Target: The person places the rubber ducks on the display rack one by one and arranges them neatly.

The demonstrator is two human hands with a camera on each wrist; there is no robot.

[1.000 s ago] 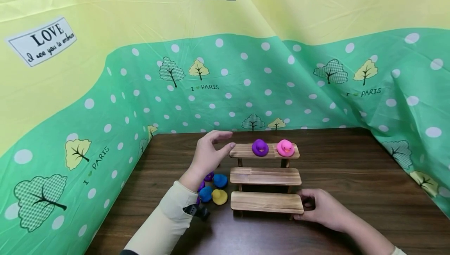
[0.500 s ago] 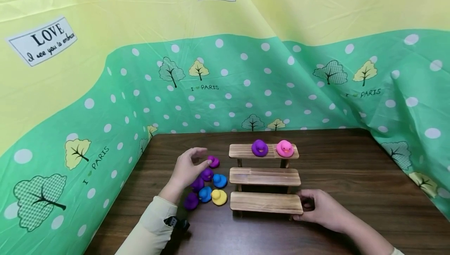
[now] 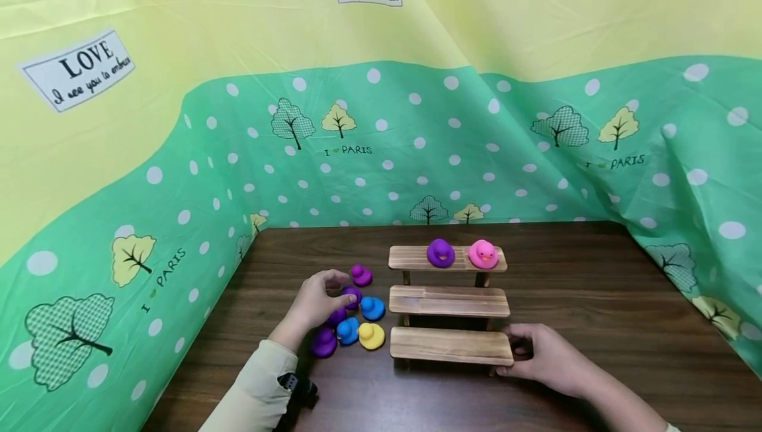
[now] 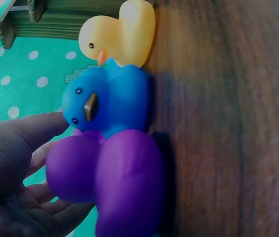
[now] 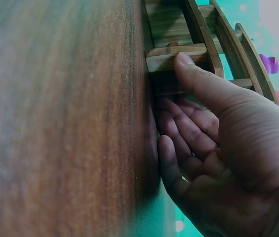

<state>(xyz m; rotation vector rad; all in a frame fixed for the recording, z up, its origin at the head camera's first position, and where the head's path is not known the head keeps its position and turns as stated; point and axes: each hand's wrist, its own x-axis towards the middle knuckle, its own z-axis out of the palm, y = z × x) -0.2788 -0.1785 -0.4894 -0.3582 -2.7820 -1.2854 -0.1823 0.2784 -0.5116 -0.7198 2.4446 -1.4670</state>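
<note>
My left hand (image 3: 315, 300) is among rubber ducks left of a three-step wooden shelf (image 3: 450, 301). Its thumb and fingers stand apart around a purple duck (image 3: 352, 297), partly hidden by the hand; contact cannot be told. Close by are a magenta duck (image 3: 360, 275), two more purple ducks (image 3: 324, 343), two blue ducks (image 3: 372, 308) and a yellow duck (image 3: 372, 336). In the left wrist view, a purple duck (image 4: 129, 177) covers some of the fingers. My right hand (image 3: 542, 356) grips the shelf's lower right end, thumb on a wooden support (image 5: 176, 60), fingers curled behind.
A purple duck (image 3: 441, 253) and a pink duck (image 3: 483, 255) sit on the top step; the two lower steps carry nothing. All stands on a dark wooden table (image 3: 571, 273), with a patterned green and yellow cloth (image 3: 381, 121) behind and at both sides.
My left hand has moved from beside the top step leftward and down to the loose ducks, then slightly lower to the purple one. The right hand stays on the shelf.
</note>
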